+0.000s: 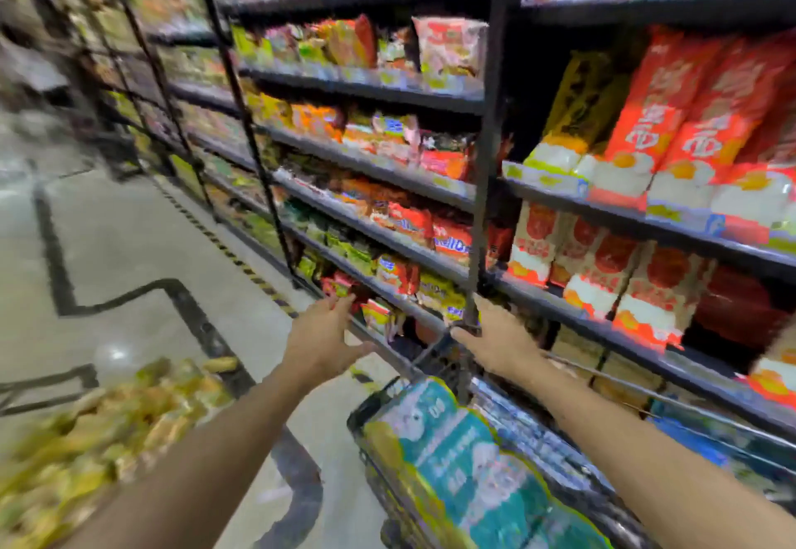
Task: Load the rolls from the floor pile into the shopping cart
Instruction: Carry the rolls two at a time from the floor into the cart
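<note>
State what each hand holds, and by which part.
Left hand: nothing, fingers spread. Right hand lies on the far rim of the black wire shopping cart; a grip cannot be told.

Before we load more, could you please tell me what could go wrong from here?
The teal roll pack lies high in the shopping cart and might slide out; the left hand is off it. The right hand reaches by the shelf upright, where the cart could knock snack packets down.

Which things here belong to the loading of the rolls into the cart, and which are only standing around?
For the job: floor pile, shopping cart, teal pack inside it, left hand, right hand.
Only standing around: shelves, snack bags, red packets.
</note>
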The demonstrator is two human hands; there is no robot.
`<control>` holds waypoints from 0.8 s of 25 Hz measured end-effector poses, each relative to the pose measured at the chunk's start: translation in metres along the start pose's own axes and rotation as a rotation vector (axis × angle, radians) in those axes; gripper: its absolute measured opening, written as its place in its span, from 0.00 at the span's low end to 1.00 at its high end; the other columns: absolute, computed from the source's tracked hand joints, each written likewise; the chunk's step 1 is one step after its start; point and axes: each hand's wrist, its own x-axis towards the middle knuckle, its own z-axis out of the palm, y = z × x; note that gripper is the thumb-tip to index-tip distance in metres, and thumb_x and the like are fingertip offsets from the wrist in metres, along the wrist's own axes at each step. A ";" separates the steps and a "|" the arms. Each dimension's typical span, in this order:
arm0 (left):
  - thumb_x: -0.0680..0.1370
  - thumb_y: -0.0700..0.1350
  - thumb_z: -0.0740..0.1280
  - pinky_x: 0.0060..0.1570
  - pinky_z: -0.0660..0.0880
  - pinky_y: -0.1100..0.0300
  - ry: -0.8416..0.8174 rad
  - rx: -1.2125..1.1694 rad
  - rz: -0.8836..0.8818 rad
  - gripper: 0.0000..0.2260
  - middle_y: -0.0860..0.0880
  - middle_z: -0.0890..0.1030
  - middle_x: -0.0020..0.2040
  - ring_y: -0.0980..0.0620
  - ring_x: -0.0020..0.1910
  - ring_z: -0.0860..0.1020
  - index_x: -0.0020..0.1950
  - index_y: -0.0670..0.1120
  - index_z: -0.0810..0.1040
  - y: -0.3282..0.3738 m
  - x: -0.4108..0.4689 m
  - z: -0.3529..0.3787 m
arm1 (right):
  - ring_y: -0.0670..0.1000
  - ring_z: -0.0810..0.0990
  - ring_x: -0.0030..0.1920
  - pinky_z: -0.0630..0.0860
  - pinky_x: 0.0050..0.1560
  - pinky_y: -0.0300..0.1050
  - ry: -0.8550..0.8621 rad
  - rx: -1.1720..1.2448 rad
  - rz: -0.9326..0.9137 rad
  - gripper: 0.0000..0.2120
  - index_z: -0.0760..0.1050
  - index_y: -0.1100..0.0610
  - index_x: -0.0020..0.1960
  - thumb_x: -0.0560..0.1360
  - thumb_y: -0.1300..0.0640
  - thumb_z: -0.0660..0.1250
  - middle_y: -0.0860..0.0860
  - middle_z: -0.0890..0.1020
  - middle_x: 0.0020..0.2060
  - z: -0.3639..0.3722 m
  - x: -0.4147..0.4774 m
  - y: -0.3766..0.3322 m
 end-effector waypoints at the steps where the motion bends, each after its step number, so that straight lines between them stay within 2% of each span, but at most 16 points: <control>1: 0.75 0.63 0.65 0.68 0.64 0.53 0.040 -0.006 -0.052 0.38 0.48 0.59 0.77 0.46 0.73 0.62 0.78 0.50 0.54 -0.032 -0.016 -0.013 | 0.56 0.64 0.73 0.63 0.70 0.49 -0.012 -0.006 -0.072 0.35 0.53 0.58 0.77 0.78 0.42 0.61 0.55 0.63 0.75 0.007 0.005 -0.032; 4: 0.74 0.63 0.65 0.71 0.61 0.53 0.125 -0.040 -0.246 0.39 0.47 0.58 0.77 0.46 0.74 0.60 0.78 0.50 0.54 -0.125 -0.072 -0.044 | 0.56 0.61 0.74 0.61 0.71 0.48 -0.070 -0.041 -0.235 0.36 0.51 0.59 0.78 0.79 0.42 0.60 0.56 0.59 0.76 0.035 0.014 -0.126; 8: 0.73 0.62 0.67 0.67 0.63 0.57 0.244 -0.056 -0.465 0.37 0.48 0.65 0.74 0.48 0.71 0.65 0.76 0.47 0.60 -0.229 -0.155 -0.059 | 0.55 0.62 0.73 0.64 0.70 0.49 -0.171 -0.044 -0.395 0.38 0.49 0.57 0.78 0.78 0.40 0.60 0.54 0.60 0.76 0.089 0.013 -0.236; 10: 0.72 0.60 0.69 0.65 0.64 0.56 0.284 -0.077 -0.552 0.35 0.48 0.67 0.72 0.47 0.70 0.67 0.74 0.47 0.64 -0.278 -0.197 -0.062 | 0.54 0.59 0.75 0.61 0.71 0.47 -0.229 -0.047 -0.456 0.38 0.47 0.57 0.79 0.79 0.40 0.59 0.52 0.57 0.77 0.122 0.006 -0.294; 12: 0.70 0.60 0.71 0.67 0.64 0.55 0.298 -0.038 -0.619 0.37 0.46 0.65 0.74 0.45 0.72 0.66 0.74 0.47 0.64 -0.329 -0.235 -0.066 | 0.54 0.58 0.76 0.60 0.72 0.47 -0.261 -0.021 -0.493 0.38 0.47 0.58 0.79 0.78 0.40 0.60 0.52 0.57 0.77 0.158 -0.002 -0.352; 14: 0.71 0.60 0.70 0.69 0.61 0.55 0.295 -0.002 -0.704 0.39 0.45 0.60 0.76 0.46 0.74 0.62 0.77 0.47 0.59 -0.375 -0.268 -0.067 | 0.54 0.58 0.76 0.60 0.72 0.47 -0.315 0.006 -0.514 0.38 0.48 0.58 0.78 0.78 0.41 0.60 0.53 0.57 0.77 0.194 -0.011 -0.405; 17: 0.72 0.61 0.69 0.70 0.60 0.55 0.302 0.010 -0.808 0.39 0.45 0.59 0.77 0.47 0.75 0.60 0.77 0.47 0.57 -0.429 -0.305 -0.071 | 0.55 0.61 0.74 0.62 0.69 0.46 -0.375 0.037 -0.556 0.36 0.51 0.58 0.78 0.78 0.43 0.62 0.54 0.61 0.75 0.242 -0.025 -0.467; 20: 0.71 0.60 0.70 0.70 0.62 0.54 0.313 -0.017 -0.902 0.38 0.44 0.63 0.75 0.46 0.73 0.63 0.75 0.45 0.62 -0.477 -0.334 -0.074 | 0.56 0.66 0.71 0.67 0.67 0.49 -0.420 0.061 -0.620 0.33 0.57 0.57 0.76 0.77 0.44 0.64 0.55 0.68 0.72 0.284 -0.036 -0.530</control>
